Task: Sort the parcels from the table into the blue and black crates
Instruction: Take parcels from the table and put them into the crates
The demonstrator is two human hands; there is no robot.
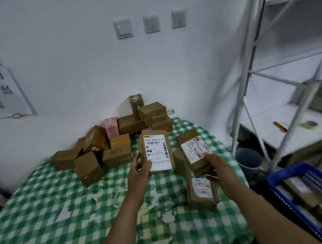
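From the head camera, my left hand [140, 168] is clamped on a brown cardboard parcel [156, 151] held up above the table, its white shipping label [157, 152] facing me; my thumb lies on the label's lower left corner and the other fingers wrap behind the box. My right hand [217, 167] is clamped on a second brown parcel [193, 151], tilted, with its own white label [194, 149] turned up; my thumb rests on the label's near edge and the fingers curl under the near end. The two held parcels sit side by side, apart, with another brown box [180, 163] on the cloth showing between them.

Just below my right fingers a flat labelled parcel [202, 192] lies on the green and white checked tablecloth [68, 207]. Beyond my left fingers, against the white wall, is a heap of brown boxes [95, 151] with one pink box [112, 127] among them; the stack rises highest behind the parcel in my left hand.

To the right of my right hand, past the table edge, stands the blue crate [279, 176], already holding several packages. Farther behind it are a grey bucket [249, 159] on the floor and a white metal shelving rack [264, 72]. Three wall switches [151, 24] sit high on the wall above my hands.
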